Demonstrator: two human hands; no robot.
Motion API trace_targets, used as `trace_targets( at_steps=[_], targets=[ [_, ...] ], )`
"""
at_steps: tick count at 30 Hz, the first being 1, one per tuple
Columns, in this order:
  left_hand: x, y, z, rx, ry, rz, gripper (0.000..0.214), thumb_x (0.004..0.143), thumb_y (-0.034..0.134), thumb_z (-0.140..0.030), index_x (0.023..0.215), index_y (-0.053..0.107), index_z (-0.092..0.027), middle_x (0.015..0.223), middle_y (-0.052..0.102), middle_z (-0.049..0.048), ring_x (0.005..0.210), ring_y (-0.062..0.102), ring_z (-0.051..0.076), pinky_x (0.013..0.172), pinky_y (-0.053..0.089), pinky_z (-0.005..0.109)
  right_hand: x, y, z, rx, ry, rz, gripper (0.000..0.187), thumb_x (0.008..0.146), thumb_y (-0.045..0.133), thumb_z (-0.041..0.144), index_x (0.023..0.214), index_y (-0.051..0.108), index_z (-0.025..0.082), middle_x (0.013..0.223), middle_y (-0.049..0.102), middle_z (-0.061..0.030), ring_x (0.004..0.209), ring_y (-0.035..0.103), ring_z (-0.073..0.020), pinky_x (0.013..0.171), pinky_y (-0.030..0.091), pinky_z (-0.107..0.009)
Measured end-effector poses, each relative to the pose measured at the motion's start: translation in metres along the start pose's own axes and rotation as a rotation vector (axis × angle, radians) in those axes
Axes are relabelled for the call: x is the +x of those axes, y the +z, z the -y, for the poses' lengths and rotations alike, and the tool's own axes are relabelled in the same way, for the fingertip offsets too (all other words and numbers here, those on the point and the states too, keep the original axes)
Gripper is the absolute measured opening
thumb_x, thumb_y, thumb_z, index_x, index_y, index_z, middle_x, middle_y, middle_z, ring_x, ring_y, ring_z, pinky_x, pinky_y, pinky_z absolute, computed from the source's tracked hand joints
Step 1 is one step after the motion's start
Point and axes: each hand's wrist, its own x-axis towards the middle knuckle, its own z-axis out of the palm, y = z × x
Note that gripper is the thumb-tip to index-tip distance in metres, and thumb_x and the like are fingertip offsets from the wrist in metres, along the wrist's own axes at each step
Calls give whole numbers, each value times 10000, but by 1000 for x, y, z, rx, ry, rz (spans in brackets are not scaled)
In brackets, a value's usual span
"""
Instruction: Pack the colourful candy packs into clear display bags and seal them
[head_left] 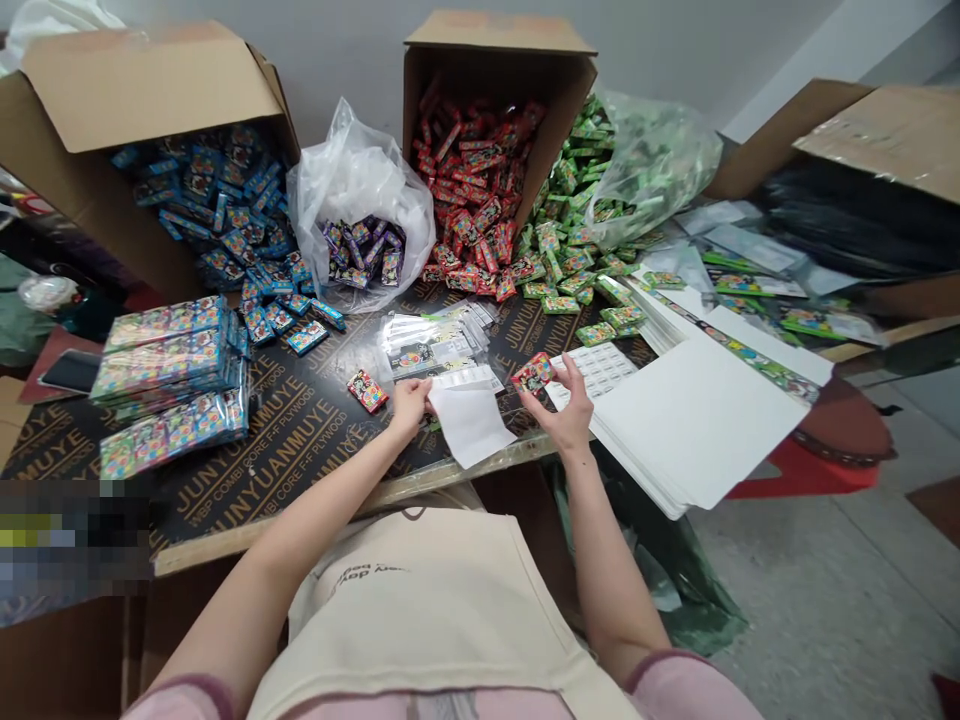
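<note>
From the white sheet, call straight ahead twelve o'clock. At two o'clock, the right hand pinches one small red pack between thumb and fingers. It looks light and stiff, its shiny wrap may slip, and its corners could dent, so it is best held softly by its ends. The left hand pinches the sheet's corner at ten o'clock; that sheet looks thin, floppy and easy to crease. One loose red box lies between nine and ten. I count three big cartons: the left carton between ten and eleven, the middle carton at twelve, the right carton at two. The heaped little packs are too many to count.
</note>
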Motion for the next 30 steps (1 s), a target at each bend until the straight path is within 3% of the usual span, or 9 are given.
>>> trace_targets(
  at_steps=[3,6,10,13,18,22,25,27,30],
  targets=[
    [3,33,3,56,14,60,353,772,669,-392,545,511,-173,417,508,-25,370,518,133,456,439,253,-4,13,14,-27,-92,26,799,773,623,525,1434,375,150,1253,603,-163,1121,577,-293,1004,404,-443],
    [1,38,-1,127,48,109,283,756,695,-379,602,602,-160,483,570,6,433,579,176,538,479,296,-14,33,14,-147,-87,179,619,776,618,490,1306,555,178,1227,618,-166,1150,540,-345,992,382,-515],
    [-14,-14,-7,390,307,68,238,734,727,-320,939,714,-198,855,722,83,877,673,285,889,482,413,-17,46,6,-194,-47,138,523,779,631,502,1224,626,226,1385,502,-170,1270,426,-393,1000,350,-567],
    [-24,-70,-5,762,582,-103,349,778,681,-311,1109,677,-202,1288,601,144,1257,485,350,1101,307,499,-2,55,22,-131,-149,132,558,794,648,492,1286,575,239,1429,452,-159,1286,415,-362,1026,334,-529],
    [-19,-134,7,979,560,-168,402,819,623,-288,1210,627,-197,1470,429,146,1335,369,420,1138,201,566,32,91,81,-155,-446,507,728,646,816,432,1286,552,205,1318,504,-198,1232,433,-363,973,353,-499],
    [-8,-156,6,969,558,-56,425,846,569,-284,1266,588,-217,1507,388,125,1345,390,388,1115,289,544,49,119,110,-204,-491,697,689,544,876,402,1130,593,177,1088,581,-142,1044,516,-310,866,382,-426],
    [-2,-163,-3,972,531,38,499,799,634,-286,1292,570,-240,1502,406,125,1372,383,356,1135,283,523,59,133,116,86,-441,853,343,590,830,321,775,590,162,820,597,-27,846,545,-204,780,383,-320],
    [1,-164,-12,935,468,74,521,781,661,-296,1291,570,-237,1499,409,140,1401,345,354,1160,217,543,66,139,120,291,-360,949,292,633,776,337,648,539,168,657,559,26,681,522,-146,684,386,-270],
    [2,-160,-29,651,403,27,541,795,655,-370,1300,553,-206,1511,393,149,1425,307,338,1168,211,513,80,143,132,440,-281,886,272,736,654,427,680,561,178,627,572,25,610,511,-128,618,404,-261]
  ],
)
